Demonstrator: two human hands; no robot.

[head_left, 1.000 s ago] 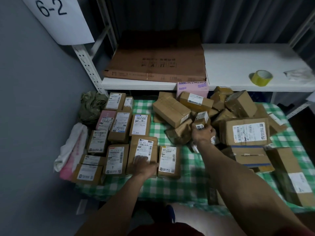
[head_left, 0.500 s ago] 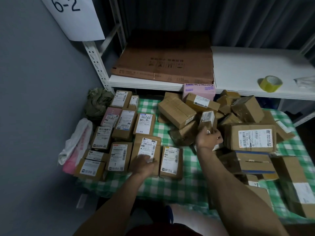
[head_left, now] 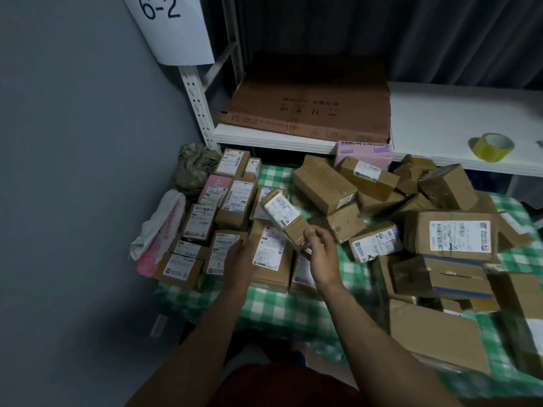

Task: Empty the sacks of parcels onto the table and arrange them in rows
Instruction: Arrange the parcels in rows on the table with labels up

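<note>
One view only — a wide-angle camera on the person's head, looking forward and down at the checked worktop (head_left: pixel 279 306) from close above, with the white shelf (head_left: pixel 440 113) beyond it.

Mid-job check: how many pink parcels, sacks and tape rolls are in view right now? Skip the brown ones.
Pink parcels: 2, one in the rows, one at the pile's back
Sacks: 2, green sack and white sack
Tape rolls: 1, yellow tape roll
Total: 5
</note>
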